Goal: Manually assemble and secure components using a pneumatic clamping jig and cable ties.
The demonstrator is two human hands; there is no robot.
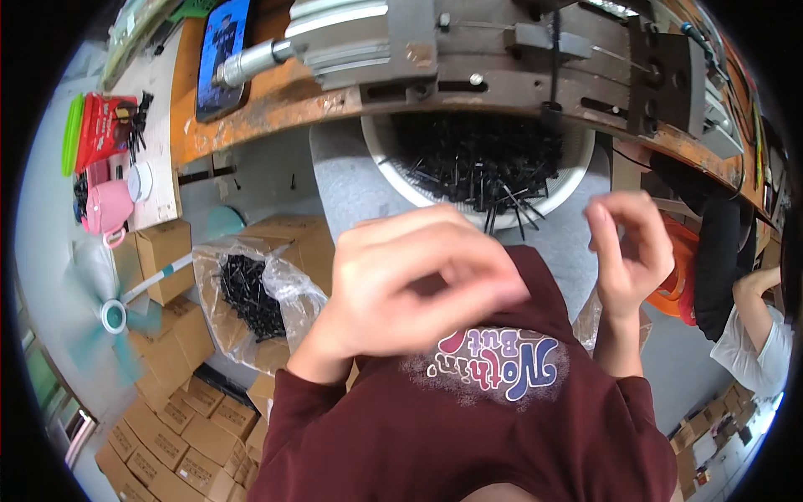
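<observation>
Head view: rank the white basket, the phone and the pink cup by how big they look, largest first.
1. White basket, widest by far though the bench hides part of it
2. Phone, partly covered by a metal handle
3. Pink cup

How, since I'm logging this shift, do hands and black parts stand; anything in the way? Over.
Left hand and right hand curled, contents unclear. Black parts heaped in white basket. Orange workbench hides basket's far rim.

The plastic basket [577, 159] holds glossy black sticks [468, 159]. Beyond the basket, a rough wooden tabletop [276, 117] carries a shiny metal machine [351, 42]; left of the basket sit a crinkled plastic bag [286, 278] and matt cardboard boxes [163, 443].
</observation>
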